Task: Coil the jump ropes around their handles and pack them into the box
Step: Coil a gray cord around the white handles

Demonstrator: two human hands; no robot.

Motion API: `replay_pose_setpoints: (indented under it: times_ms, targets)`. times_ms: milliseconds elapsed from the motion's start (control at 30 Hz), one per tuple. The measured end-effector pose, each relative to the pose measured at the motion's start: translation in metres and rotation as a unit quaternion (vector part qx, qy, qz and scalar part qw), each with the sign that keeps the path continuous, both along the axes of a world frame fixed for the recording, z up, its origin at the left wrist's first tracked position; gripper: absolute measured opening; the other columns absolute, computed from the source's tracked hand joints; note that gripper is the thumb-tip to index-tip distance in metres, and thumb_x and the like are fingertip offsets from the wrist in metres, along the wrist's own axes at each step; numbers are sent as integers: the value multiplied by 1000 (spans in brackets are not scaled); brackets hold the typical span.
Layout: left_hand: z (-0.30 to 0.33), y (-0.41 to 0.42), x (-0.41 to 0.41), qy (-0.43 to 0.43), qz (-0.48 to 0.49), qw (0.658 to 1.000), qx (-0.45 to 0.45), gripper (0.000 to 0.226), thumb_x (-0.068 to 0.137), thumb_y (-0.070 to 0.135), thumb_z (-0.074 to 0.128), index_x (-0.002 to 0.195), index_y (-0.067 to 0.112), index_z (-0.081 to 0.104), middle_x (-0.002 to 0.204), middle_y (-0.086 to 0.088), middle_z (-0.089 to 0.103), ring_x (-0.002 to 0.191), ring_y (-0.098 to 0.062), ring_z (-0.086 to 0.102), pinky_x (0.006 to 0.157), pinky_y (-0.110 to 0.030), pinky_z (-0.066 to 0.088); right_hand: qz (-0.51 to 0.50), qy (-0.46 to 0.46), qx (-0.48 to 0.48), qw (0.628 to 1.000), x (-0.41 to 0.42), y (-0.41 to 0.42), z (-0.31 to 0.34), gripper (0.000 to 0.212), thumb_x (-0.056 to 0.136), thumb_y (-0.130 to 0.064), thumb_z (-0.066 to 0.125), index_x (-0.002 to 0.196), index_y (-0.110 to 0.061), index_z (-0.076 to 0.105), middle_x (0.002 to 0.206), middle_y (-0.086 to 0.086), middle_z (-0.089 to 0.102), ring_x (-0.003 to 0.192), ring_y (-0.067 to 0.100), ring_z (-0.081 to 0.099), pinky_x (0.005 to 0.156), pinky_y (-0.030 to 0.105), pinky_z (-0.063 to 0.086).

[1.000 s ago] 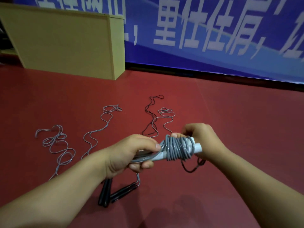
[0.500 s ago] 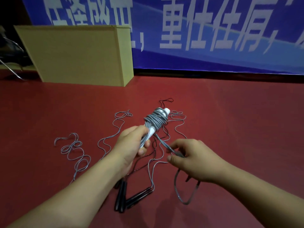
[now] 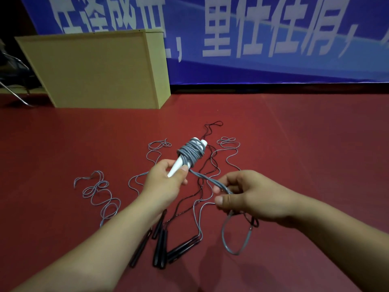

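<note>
Left hand: I see my left hand (image 3: 163, 182) curled round the narrow end of the white handles (image 3: 179, 164), thumb across the top, holding them tilted up and away from me.
Coil: grey rope (image 3: 190, 153) is wound in a thick bundle round the upper part of the handles, their white tips showing just beyond it.
Right hand: my right hand (image 3: 250, 196) pinches the free doubled strand of that rope between thumb and fingers; the strand runs taut from the coil to this grip.
Loose end: below my right hand the rope hangs in a loop (image 3: 235, 237) above the floor.
Floor: on the red floor (image 3: 305, 144) lie other ropes, grey ones (image 3: 99, 192) to the left and a black one (image 3: 207, 133) ahead, with black handles (image 3: 161, 247) near my forearms.
Box: the tan box (image 3: 101, 70) stands on the floor at the back left, well apart from my hands, against a blue banner (image 3: 273, 34).
</note>
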State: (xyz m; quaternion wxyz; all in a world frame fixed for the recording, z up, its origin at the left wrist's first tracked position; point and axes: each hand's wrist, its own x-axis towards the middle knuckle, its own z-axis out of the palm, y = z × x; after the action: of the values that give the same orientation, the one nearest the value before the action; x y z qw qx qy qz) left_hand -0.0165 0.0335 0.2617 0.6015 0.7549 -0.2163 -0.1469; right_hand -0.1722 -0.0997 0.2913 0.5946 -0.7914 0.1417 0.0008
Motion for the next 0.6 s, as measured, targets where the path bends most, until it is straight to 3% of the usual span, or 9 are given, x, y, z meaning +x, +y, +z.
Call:
replay_pose_setpoints:
  times_ms: [133, 333, 467, 600]
  targets:
    - [-3, 4, 2, -56, 11, 998, 37, 5, 91, 21, 67, 87, 18, 67, 58, 6, 65, 43, 1, 44, 43, -12, 35, 16, 1, 44, 999, -3, 4, 1, 13, 88, -11, 70, 93, -6, 60, 78, 12, 70, 72, 18, 63, 67, 23, 51]
    - [-4, 7, 6, -125, 0, 983, 136, 14, 82, 30, 76, 77, 21, 67, 66, -2, 68, 48, -9, 46, 47, -23, 36, 0, -16, 35, 999, -4, 7, 3, 7, 97, -14, 57, 91, -11, 56, 62, 1, 53, 55, 16, 56, 58, 26, 46]
    - [-5, 8, 2, -134, -48, 972, 186, 19, 74, 32, 83, 68, 23, 68, 63, -4, 69, 45, -10, 44, 44, -22, 34, -53, -50, -77, 994, -3, -2, 2, 20, 99, -26, 54, 86, -13, 63, 60, -5, 44, 55, 13, 46, 54, 28, 42]
    - [-2, 10, -7, -174, -128, 949, 231, 17, 74, 34, 83, 71, 25, 69, 54, 2, 63, 43, -8, 44, 46, -23, 34, -62, -69, -298, 950, -6, -9, 8, 22, 99, -27, 49, 83, -20, 62, 55, -14, 51, 51, 3, 48, 52, 18, 37]
